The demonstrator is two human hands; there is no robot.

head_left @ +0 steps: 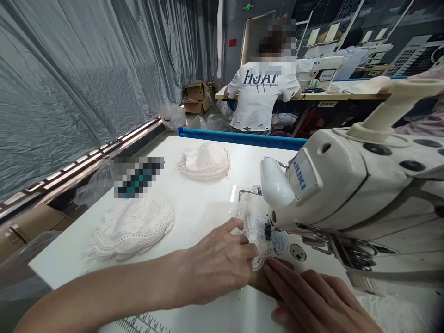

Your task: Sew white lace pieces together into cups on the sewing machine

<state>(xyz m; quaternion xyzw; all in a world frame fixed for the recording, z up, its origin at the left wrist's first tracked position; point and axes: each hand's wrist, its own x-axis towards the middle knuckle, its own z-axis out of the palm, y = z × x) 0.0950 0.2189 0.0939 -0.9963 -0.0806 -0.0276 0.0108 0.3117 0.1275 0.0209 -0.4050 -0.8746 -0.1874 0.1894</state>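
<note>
A strip of white lace fabric [256, 236] lies under the presser foot [268, 230] of a white JUKI sewing machine [333, 171]. My left hand [218, 259] is on the lace's left side, its fingers curled down over the fabric. From the lower right, my right hand [312, 296] reaches in with fingers stretched out fairly flat; its leading fingertip touches the lace's near edge. The right palm's underside is hidden. Left of my hands lies a stack of scalloped white lace pieces [133, 226]. Farther back sits a pile of pale pinkish fabric pieces [206, 162] with loose threads.
A ruler scale [142, 323] runs along the near edge of the white table [194, 208]. More white fabric [395, 314] lies at lower right, below the machine head. Cardboard boxes [196, 98] stand by the grey curtain [104, 69]. A person in a white shirt [258, 97] sits ahead, back turned.
</note>
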